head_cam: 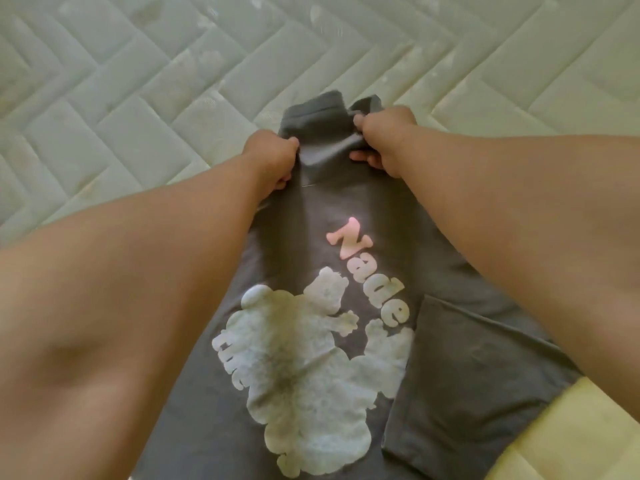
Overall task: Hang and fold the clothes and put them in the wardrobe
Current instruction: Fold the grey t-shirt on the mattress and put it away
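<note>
The grey garment [346, 202] lies spread on a quilted mattress [138, 98], with its length going away from the person. On the side that faces up there is a big white print [304, 358] with a cloud-like shape, and beside it a row of puffy letters [367, 268], the first one pink and the others white. On the right side a flap of the same grey cloth [467, 375] is turned in and lies flat over the body of the garment. What kind of garment it is, I cannot tell for sure.

The far end is narrow and a little bunched. The left hand [273, 157] grasps its left edge, with the fingers curled round the cloth. The right hand [384, 140] pinches the right corner in the same way, and this corner stands up a little from the mattress. Both arms are stretched forward over the garment.

To my judgement the step in hand is the folding, and the hanging and the wardrobe are not yet reached. The next move probably calls for bringing the far end toward the near end, with both hands level so that the edges meet evenly and the turned-in flap does not slip out.

At the lower right corner a pale yellow surface [571, 434] shows next to the garment.
</note>
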### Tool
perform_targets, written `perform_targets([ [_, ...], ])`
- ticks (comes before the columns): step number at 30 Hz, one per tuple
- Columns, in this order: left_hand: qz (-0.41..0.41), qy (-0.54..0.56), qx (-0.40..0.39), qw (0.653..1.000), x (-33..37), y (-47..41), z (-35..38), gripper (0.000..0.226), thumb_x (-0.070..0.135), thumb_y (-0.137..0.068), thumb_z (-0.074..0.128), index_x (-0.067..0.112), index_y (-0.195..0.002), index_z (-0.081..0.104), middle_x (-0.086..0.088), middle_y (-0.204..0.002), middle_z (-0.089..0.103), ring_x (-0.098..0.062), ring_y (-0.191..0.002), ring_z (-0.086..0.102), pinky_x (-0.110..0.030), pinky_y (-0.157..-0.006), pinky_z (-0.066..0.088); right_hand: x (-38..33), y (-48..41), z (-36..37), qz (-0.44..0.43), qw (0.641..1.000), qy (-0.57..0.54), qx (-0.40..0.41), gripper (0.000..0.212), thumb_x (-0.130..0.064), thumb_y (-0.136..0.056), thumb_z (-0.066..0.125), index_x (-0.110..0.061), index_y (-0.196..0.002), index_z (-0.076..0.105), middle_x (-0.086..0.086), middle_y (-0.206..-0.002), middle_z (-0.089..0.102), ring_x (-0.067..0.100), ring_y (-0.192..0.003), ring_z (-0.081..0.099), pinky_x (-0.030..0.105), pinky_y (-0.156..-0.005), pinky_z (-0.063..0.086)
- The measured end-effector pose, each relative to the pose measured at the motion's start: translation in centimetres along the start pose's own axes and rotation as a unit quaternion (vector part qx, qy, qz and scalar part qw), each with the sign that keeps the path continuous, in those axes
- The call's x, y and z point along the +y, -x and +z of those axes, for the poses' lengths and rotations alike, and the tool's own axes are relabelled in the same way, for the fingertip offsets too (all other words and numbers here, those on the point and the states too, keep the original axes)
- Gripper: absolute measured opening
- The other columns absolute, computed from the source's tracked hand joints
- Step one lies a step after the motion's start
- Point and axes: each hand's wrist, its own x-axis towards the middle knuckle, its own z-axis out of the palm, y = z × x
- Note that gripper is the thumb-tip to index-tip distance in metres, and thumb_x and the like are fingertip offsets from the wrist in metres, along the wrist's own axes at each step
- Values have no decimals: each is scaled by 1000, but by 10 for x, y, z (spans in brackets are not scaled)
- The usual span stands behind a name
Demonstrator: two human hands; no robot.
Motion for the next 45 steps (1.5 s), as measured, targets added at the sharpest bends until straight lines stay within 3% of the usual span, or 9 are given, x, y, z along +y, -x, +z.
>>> perform_targets([
  [5, -76, 134, -2, 988, 17, -6, -6, 22, 3, -105, 31, 4, -101, 52, -12, -97, 62, -22, -71, 74, -26, -62, 59, -25, -6, 5, -99, 994, 31, -19, 15, -26, -99, 55, -24, -84, 55, 3, -84, 62, 23, -72, 65, 40, -73, 61],
  [11, -97, 192, 8, 977, 21, -5, -10, 17, 4, -100, 48, 5, -114, 58, -8, -99, 68, -14, -57, 73, -24, -55, 60, -21, -9, -1, -89, 995, 20, -46, 29, -2, -91, 45, -25, -84, 61, 5, -92, 67, 24, -80, 61, 33, -71, 55],
  [19, 177, -20, 150, 973, -15, 50, 6, 24, 9, -80, 68, 29, -77, 56, 9, -82, 60, -8, -75, 56, -22, -61, 47, 6, 30, -36, -186, 976, 104, -49, 10, -6, -86, 60, -15, -86, 65, 7, -84, 67, 21, -81, 63, 30, -65, 53],
  [26, 385, -277, 84, 876, -97, 111, 30, 11, 21, -91, 65, 9, -93, 64, -6, -131, 55, -23, -89, 59, -31, -69, 50, 81, 71, -80, -443, 717, 539, -3, 18, -20, -84, 69, -12, -97, 59, 13, -103, 53, 28, -88, 46, 33, -73, 41],
  [31, 374, -313, 71, 870, -123, 117, 32, 15, 21, -90, 68, 6, -90, 66, -12, -134, 57, -31, -104, 59, -41, -85, 53, 119, 78, -86, -443, 647, 620, -36, 17, -23, -95, 55, -11, -102, 64, 14, -110, 55, 32, -97, 49, 38, -81, 42],
  [33, 371, -243, 82, 893, -121, 118, 31, 17, 23, -88, 70, 10, -85, 60, -6, -113, 59, -21, -89, 57, -32, -77, 51, 120, 80, -87, -435, 682, 587, -42, 17, -25, -95, 52, -13, -101, 63, 11, -108, 56, 29, -94, 51, 37, -80, 44],
  [38, 147, 9, 184, 972, -87, 98, 32, 32, 40, -88, 69, 20, -94, 46, 6, -94, 47, -6, -75, 50, -21, -71, 45, 90, 66, -67, -306, 888, 330, 92, 20, -38, -90, 52, -24, -101, 43, 2, -103, 46, 20, -82, 50, 23, -64, 37],
  [42, -57, 109, 99, 987, -58, 80, 32, 34, 45, -87, 71, 21, -100, 50, 2, -97, 58, -17, -88, 58, -27, -72, 46, 57, 51, -46, -252, 900, 346, 84, 55, -56, -91, 56, -21, -130, 41, 9, -129, 46, 23, -105, 53, 34, -83, 49],
  [45, -146, 200, 11, 969, -43, 77, 26, 10, 22, -92, 68, 15, -95, 61, 1, -86, 61, -13, -66, 62, -24, -55, 49, 37, 44, -34, -194, 913, 354, 56, 46, -43, -95, 59, -15, -130, 46, 9, -124, 53, 24, -104, 55, 33, -80, 45],
])
